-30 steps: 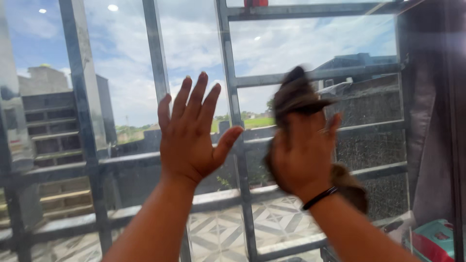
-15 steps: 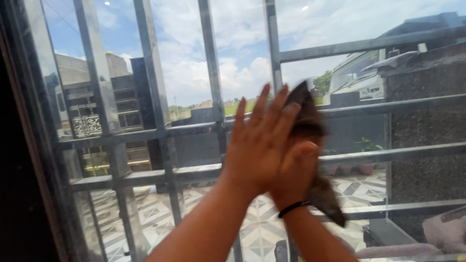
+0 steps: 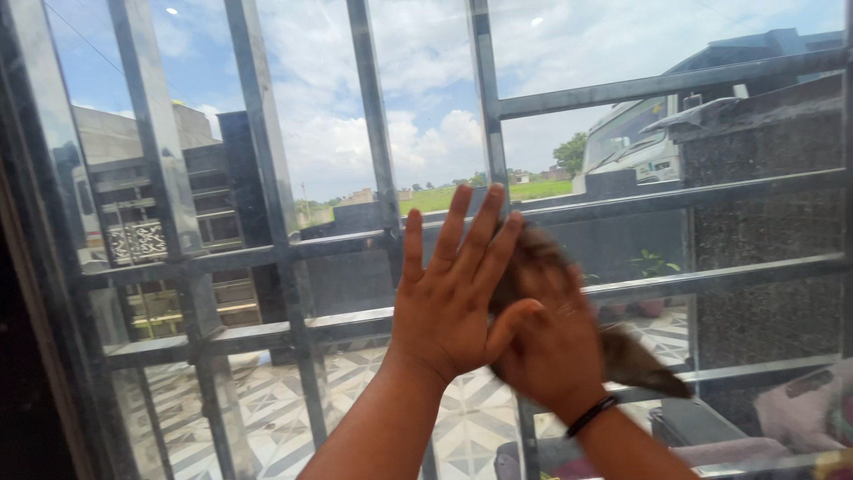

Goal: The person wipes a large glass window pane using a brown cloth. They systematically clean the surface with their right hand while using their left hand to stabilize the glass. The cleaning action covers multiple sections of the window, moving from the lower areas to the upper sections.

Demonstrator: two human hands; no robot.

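We pressed a brown cloth (image 3: 626,356) against the glass (image 3: 426,107) with our right hand (image 3: 551,342); the hand was blurred, fingers spread flat over the cloth rather than clenched, pinning it to the pane. The cloth looked dark brown and rumpled, a peak of it showing above the fingers at twelve o'clock and a pointed tail hanging out past the wrist at four o'clock. A black band (image 3: 591,415) sat round that wrist. Our left hand (image 3: 458,298) was open, fingers straight and pointing up, holding nothing, its thumb lying over the right hand at three o'clock; whether its palm touched the glass we could not tell. Behind the glass ran a grey metal grille (image 3: 382,178). No packages, labels or signs were legible; at five o'clock, low in the corner, lay something pink (image 3: 800,413), too blurred to identify.
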